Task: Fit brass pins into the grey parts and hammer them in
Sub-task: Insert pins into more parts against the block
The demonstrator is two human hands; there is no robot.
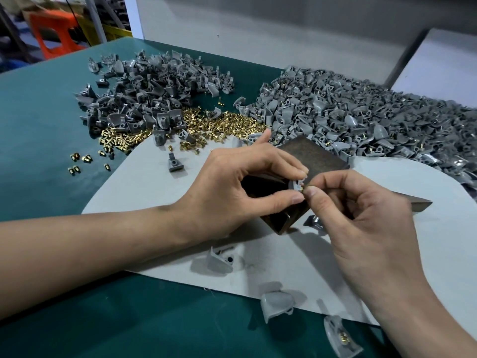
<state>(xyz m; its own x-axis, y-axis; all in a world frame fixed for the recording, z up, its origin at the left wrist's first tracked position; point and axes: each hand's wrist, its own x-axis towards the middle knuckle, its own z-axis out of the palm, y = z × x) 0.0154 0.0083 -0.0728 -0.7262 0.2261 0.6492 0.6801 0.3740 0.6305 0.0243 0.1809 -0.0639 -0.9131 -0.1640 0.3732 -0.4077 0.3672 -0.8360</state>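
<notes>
My left hand [240, 187] pinches a small grey part [296, 184] between thumb and fingers, above a dark metal block [313, 156]. My right hand [361, 215] pinches a brass pin [302, 188] against the side of that part, thumb and forefinger on it. A dark metal tool [419, 202] juts out to the right from behind my right hand. A heap of brass pins [206, 127] lies behind the block. A pile of grey parts without pins [149, 83] sits at the back left. A larger pile of grey parts [361, 117] showing brass pins spreads to the back right.
A pale grey mat [160, 202] covers the green table [38, 130] under my hands. Loose grey parts [219, 262] lie on the mat near the front, one [340, 337] holding a brass pin. Stray pins [82, 161] lie at left. A white wall panel stands behind.
</notes>
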